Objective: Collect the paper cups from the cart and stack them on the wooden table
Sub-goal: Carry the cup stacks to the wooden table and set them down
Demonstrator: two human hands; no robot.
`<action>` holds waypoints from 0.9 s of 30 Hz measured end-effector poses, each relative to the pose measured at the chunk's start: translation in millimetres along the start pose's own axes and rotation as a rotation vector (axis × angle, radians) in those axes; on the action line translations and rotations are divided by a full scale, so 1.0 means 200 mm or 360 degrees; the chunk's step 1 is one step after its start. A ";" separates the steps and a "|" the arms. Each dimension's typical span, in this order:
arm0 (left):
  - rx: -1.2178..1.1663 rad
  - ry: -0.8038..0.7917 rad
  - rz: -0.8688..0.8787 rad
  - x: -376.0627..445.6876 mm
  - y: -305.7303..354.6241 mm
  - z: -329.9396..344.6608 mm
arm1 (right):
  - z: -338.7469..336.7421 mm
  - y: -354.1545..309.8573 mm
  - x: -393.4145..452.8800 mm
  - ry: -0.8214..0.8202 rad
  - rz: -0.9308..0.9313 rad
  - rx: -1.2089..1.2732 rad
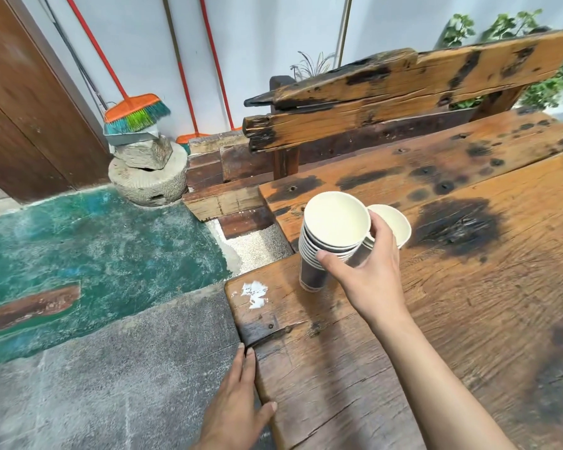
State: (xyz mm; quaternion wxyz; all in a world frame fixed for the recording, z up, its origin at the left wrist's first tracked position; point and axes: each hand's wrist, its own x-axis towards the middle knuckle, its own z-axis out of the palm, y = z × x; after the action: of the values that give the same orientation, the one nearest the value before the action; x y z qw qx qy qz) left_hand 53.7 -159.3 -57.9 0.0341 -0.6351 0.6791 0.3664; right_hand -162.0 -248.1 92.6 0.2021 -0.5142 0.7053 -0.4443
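Worn wooden table (468, 303) right of frame, brooms (134, 113) upper left, right hand (364, 267) clasping cup stack (325, 245) at centre, left hand (238, 404) flat, empty, on table edge.

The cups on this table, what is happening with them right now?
A person is putting paper cups on the wooden table. The right hand grips a tall cup stack near the table's corner, its base on or just above the wood. A second, shorter stack sits right behind the hand. The left hand rests on the table's edge. No cart is in view.
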 end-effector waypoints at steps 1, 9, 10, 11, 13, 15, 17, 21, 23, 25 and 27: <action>-0.0003 0.0001 -0.0001 0.00 0.00 0.00 | 0.00 0.01 0.00 -0.0021 0.0019 0.0002; -0.0014 -0.0009 -0.0006 -0.03 0.03 -0.02 | -0.01 -0.01 0.00 -0.0056 0.0071 -0.0005; -0.0008 -0.0009 -0.0014 -0.03 0.03 -0.02 | -0.01 -0.01 0.01 -0.0055 0.0078 -0.0006; -0.0003 -0.0012 -0.0022 -0.04 0.04 -0.02 | -0.01 -0.01 0.02 -0.0051 0.0081 -0.0001; 0.0000 -0.0023 -0.0029 -0.04 0.04 -0.03 | -0.01 -0.02 0.02 -0.0039 0.0073 0.0018; -0.0001 -0.0042 -0.0025 -0.04 0.04 -0.03 | -0.01 -0.01 0.01 -0.0035 0.0072 0.0036; 0.0005 -0.0056 -0.0021 -0.04 0.04 -0.03 | 0.00 0.00 0.01 -0.0038 0.0073 0.0059; 0.0003 -0.0074 -0.0037 -0.04 0.05 -0.04 | -0.01 0.00 0.00 -0.0051 0.0071 0.0086; 0.0012 -0.0089 -0.0043 -0.04 0.06 -0.04 | -0.01 0.00 0.01 -0.0072 0.0078 0.0098; 0.0015 -0.0091 -0.0046 -0.04 0.06 -0.05 | -0.02 0.00 0.01 -0.0095 0.0084 0.0112; 0.0009 -0.0100 -0.0053 -0.03 0.06 -0.05 | -0.02 0.01 0.01 -0.0127 0.0088 0.0129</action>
State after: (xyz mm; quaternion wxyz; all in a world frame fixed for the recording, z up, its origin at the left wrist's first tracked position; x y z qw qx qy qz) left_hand 49.1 -160.8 -41.6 0.0634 -0.6343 0.6682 0.3836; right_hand -167.3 -248.6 94.6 0.2629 -0.5031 0.6921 -0.4458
